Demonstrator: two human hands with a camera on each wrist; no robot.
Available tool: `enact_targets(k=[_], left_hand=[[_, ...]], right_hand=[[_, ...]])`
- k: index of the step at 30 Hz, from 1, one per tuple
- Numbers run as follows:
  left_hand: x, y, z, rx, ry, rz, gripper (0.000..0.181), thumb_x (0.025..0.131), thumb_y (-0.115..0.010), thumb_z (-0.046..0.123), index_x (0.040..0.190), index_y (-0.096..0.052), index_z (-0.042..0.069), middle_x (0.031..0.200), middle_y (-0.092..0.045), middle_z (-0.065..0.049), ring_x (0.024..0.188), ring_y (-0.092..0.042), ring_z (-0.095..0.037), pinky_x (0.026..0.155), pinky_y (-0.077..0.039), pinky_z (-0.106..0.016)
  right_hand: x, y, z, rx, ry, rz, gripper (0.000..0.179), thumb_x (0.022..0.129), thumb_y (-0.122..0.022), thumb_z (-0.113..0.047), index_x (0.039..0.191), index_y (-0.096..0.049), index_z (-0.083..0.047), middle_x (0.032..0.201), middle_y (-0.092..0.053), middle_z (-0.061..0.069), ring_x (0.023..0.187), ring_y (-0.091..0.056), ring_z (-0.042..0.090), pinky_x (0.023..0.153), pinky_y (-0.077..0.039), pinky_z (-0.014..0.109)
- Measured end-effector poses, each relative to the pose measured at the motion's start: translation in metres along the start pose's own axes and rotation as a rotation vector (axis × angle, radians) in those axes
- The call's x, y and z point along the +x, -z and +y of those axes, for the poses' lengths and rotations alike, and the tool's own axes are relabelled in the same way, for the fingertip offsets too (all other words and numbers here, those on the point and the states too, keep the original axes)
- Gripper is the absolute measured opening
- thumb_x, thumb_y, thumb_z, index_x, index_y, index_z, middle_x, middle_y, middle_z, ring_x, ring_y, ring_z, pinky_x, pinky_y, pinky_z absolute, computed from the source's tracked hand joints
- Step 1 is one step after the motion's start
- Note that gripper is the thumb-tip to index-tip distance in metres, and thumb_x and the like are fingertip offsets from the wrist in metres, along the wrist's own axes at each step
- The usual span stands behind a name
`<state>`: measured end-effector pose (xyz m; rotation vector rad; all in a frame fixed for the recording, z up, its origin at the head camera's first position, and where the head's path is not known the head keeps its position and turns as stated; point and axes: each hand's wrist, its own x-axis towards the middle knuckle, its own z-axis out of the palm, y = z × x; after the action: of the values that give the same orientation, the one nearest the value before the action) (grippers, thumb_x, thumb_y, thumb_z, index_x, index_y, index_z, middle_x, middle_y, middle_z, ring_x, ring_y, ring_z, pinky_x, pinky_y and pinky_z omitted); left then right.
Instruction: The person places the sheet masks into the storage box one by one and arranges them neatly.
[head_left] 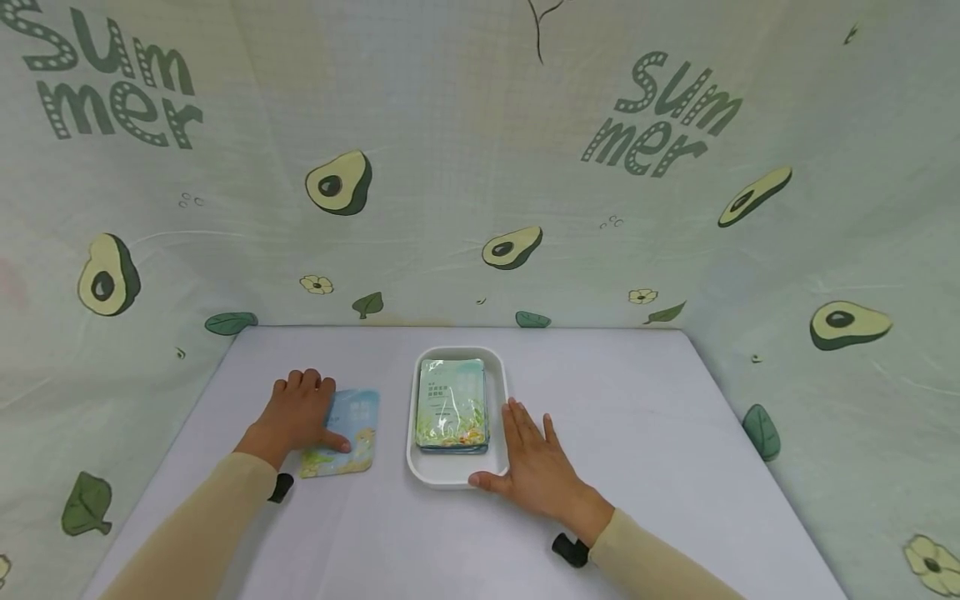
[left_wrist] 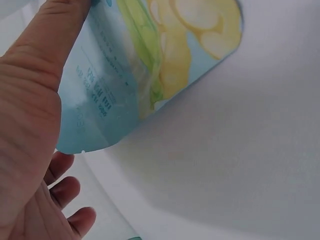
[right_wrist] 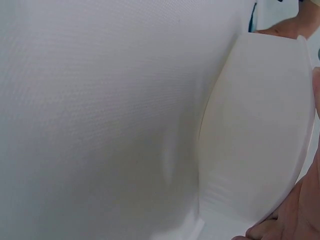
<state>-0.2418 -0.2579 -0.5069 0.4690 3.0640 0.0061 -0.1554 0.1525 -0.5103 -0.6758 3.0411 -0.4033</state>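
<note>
In the head view my left hand holds a flat blue-and-yellow sachet left of the tray, its thumb lying across the printed face. The left wrist view shows that sachet between the thumb and the other fingers, which are partly hidden behind it. A white tray stands at the centre of the table, bearing a small stack of green-and-blue sachets. My right hand rests against the tray's right side with fingers extended, thumb near its front corner. The tray's smooth outer wall fills much of the right wrist view.
White cloth covers the table. Behind it and at both sides hangs a pale curtain printed with avocados, leaves and lettering. A black strap shows at the right wrist and another black strap at the left.
</note>
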Motion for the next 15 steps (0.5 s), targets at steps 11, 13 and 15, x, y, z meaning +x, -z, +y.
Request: enact_targets(k=[11, 13, 15], left_hand=[[-0.0019, 0.0012, 0.0027, -0.039, 0.034, -0.051, 0.109, 0.06, -0.09, 0.076, 0.126, -0.052, -0.002, 0.112, -0.063, -0.019, 0.104, -0.049, -0.041, 0.089, -0.04, -0.061], [-0.0021, 0.002, 0.0035, -0.053, 0.036, -0.061, 0.11, 0.06, -0.091, 0.075, 0.128, -0.051, -0.002, 0.109, -0.065, -0.019, 0.101, -0.049, -0.04, 0.088, -0.04, -0.061], [-0.0022, 0.0024, 0.0043, -0.061, 0.038, -0.06, 0.113, 0.06, -0.092, 0.074, 0.131, -0.05, -0.003, 0.11, -0.066, -0.02, 0.101, -0.05, -0.04, 0.088, -0.041, -0.061]], right_hand=[[-0.0001, 0.0002, 0.0011, -0.01, -0.007, -0.015, 0.123, 0.091, -0.048, -0.087, 0.165, -0.019, 0.007, 0.173, -0.02, 0.026, 0.16, -0.025, 0.04, 0.125, -0.02, 0.072], [-0.0004, 0.0004, 0.001, -0.005, -0.002, -0.013, 0.124, 0.091, -0.048, -0.087, 0.165, -0.019, 0.008, 0.172, -0.02, 0.027, 0.16, -0.025, 0.041, 0.124, -0.02, 0.073], [-0.0005, 0.0004, 0.0009, -0.002, 0.001, -0.013, 0.124, 0.09, -0.048, -0.087, 0.165, -0.019, 0.008, 0.172, -0.02, 0.027, 0.16, -0.025, 0.041, 0.124, -0.021, 0.073]])
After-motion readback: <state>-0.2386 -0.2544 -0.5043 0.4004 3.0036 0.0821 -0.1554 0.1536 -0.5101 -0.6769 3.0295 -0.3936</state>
